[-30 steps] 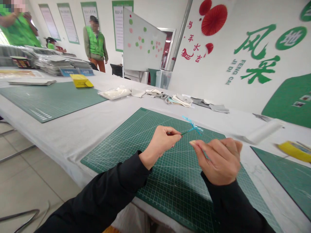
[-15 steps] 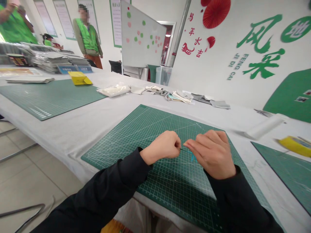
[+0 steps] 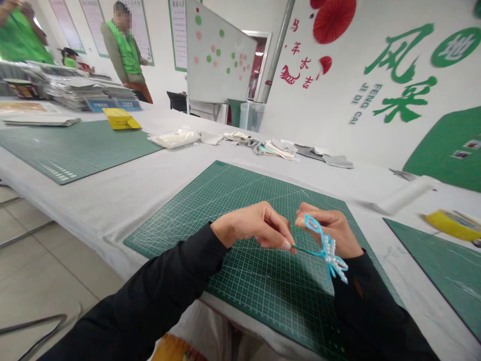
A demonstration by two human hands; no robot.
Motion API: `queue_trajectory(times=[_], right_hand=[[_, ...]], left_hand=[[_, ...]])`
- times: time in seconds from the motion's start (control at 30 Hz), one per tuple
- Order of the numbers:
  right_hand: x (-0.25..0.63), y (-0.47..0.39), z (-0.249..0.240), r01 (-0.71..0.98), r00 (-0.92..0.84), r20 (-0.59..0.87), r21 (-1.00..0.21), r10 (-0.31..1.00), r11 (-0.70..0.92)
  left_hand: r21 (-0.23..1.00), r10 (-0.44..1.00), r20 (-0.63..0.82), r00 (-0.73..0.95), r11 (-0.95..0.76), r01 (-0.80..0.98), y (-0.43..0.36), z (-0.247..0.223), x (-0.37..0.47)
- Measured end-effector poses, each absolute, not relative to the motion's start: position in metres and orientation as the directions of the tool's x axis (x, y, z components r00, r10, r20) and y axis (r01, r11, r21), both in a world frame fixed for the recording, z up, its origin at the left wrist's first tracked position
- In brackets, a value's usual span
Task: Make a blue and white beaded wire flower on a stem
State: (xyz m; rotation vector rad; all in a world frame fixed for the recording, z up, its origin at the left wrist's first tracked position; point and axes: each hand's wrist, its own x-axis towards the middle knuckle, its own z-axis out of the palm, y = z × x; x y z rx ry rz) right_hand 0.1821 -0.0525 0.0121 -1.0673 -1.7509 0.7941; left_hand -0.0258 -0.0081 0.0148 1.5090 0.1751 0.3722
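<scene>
A light-blue ornament with loops and strings of white pearl-like beads [image 3: 330, 256] hangs above the green cutting mat [image 3: 240, 186]. Its thin stem, dark at the end, is pinched between the thumb and fingers of my left hand [image 3: 257, 225]. Just behind the ornament is my right hand [image 3: 332, 228], its fingers curled together. The blue loop partly covers those fingertips, so I cannot make out what they hold, if anything.
A second cutting mat [image 3: 75, 150] lies to the left with a yellow folded card [image 3: 121, 119] on it. White and grey cloth pieces [image 3: 280, 149] line the far side. At right are a white roll [image 3: 408, 195] and a yellow object [image 3: 453, 224]. People in green vests are in the background.
The ornament has turned into view in front of my right hand; before, mostly hidden behind it. My left fingers have extended from a fist into a pinch. My right hand has rolled.
</scene>
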Motion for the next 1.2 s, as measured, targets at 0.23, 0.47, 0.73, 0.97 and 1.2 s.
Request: queue_trajectory(times=[0.23,0.47,0.73,0.97,1.2], right_hand=[[0.177,-0.046,-0.006,0.272,-0.121,0.412,-0.861,0.903,0.429],[0.175,-0.047,-0.008,0.25,-0.018,0.487,-0.843,0.873,0.476],[0.18,-0.046,-0.008,0.298,-0.01,0.491,-0.83,0.871,0.471],[0.169,-0.052,0.001,0.359,0.0,0.529,-0.792,0.848,0.494],[0.157,-0.055,0.002,0.317,0.006,0.507,-0.818,0.862,0.479]], left_hand=[[0.95,0.384,0.091,0.919,0.242,-0.196,-0.013,0.014,-0.019],[0.925,0.413,0.1,0.905,0.297,-0.238,-0.01,0.012,-0.018],[0.905,0.471,0.09,0.877,0.329,-0.269,-0.011,0.016,-0.017],[0.904,0.413,0.052,0.909,0.368,-0.219,-0.012,0.01,-0.014],[0.9,0.363,0.029,0.932,0.395,-0.182,-0.015,0.008,-0.01]])
